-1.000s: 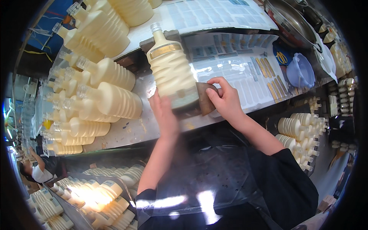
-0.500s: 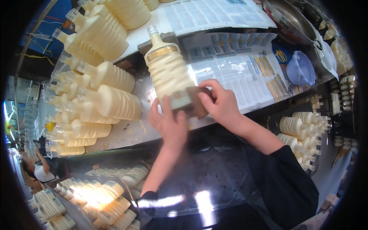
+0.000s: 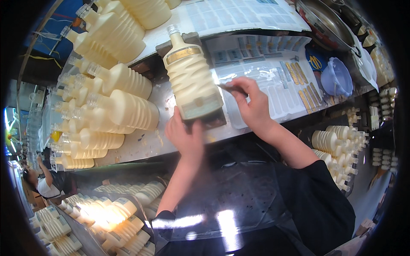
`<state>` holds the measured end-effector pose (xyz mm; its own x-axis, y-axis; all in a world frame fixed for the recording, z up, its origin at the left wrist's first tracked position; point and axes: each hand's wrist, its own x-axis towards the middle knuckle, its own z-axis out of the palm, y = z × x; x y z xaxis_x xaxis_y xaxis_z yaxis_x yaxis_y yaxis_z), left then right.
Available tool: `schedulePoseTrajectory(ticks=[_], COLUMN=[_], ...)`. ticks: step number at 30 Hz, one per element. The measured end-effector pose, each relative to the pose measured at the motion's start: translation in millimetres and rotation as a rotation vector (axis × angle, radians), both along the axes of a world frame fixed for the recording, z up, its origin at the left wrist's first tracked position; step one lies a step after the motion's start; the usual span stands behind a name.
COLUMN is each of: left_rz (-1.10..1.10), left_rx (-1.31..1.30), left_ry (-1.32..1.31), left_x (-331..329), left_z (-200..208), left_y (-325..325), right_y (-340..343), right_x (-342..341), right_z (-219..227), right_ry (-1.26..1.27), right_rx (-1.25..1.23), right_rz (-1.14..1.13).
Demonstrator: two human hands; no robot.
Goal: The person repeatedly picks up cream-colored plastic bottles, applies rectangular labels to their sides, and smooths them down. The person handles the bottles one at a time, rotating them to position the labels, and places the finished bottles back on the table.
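A cream bottle (image 3: 190,79) with a ridged body and clear neck lies on a dark block-like holder (image 3: 218,120), neck pointing away. It bears a gold label (image 3: 181,54) near its shoulder and a greyish label (image 3: 200,106) near its base. My left hand (image 3: 185,134) is at the bottle's lower left corner, fingers stretched out and one fingertip against its edge; the thumb is blurred. In my right hand (image 3: 255,104), just right of the bottle, a thin dark brown flat piece (image 3: 232,88) is pinched between thumb and fingers.
More cream bottles (image 3: 132,109) crowd the bench's left side. A sheet of gold and clear labels (image 3: 299,85) lies to the right, beside a lilac bucket (image 3: 336,77) and a metal pan (image 3: 326,25). Crates of bottles (image 3: 115,217) stand lower left; another person (image 3: 45,181) is far left.
My right hand has lifted the brown piece off the bottle's base and moved right, uncovering the greyish label. My left hand has shifted slightly down, off the label.
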<state>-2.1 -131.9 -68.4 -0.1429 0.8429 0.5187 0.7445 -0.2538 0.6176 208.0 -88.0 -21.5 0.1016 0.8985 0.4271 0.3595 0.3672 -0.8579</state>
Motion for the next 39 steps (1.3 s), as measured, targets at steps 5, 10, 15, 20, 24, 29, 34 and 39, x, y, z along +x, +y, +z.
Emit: schedulePoseTrajectory(ticks=[5, 10, 15, 20, 24, 29, 34, 39], left_rz=[-0.070, -0.045, -0.030, -0.025, -0.014, -0.003, -0.011, -0.027], left_rx=[-0.044, -0.043, 0.015, 0.016, 0.074, 0.087, 0.081, 0.057], left_ry=[-0.101, -0.166, -0.211, -0.202, -0.177, -0.128, -0.114, -0.133], left_x=[-9.5, -7.9, -2.0, 13.1, 18.7, 22.9, 18.5, 18.4], left_z=[9.4, 12.2, 10.7, 25.8, 20.1, 26.1, 17.6, 20.1], left_y=[15.0, 14.6, 17.2, 17.0, 21.0, 21.5, 23.3, 22.4], right_y=[-23.2, -6.3, -21.6, -11.5, -19.2, -17.0, -19.2, -17.0], right_x=[-11.0, -5.9, -14.0, -12.4, -24.8, -21.2, -32.9, -32.8], right_z=[13.0, 23.6, 23.4, 55.4, 63.7, 78.2, 75.9, 75.0], right_ry=[-0.327, -0.333, -0.430, -0.510, -0.564, -0.629, -0.694, -0.579], right_rx=[0.445, 0.465, 0.572, 0.543, 0.589, 0.536, 0.536, 0.412], right_rz=[0.296, 0.060, 0.241, 0.159, 0.315, 0.269, 0.326, 0.348])
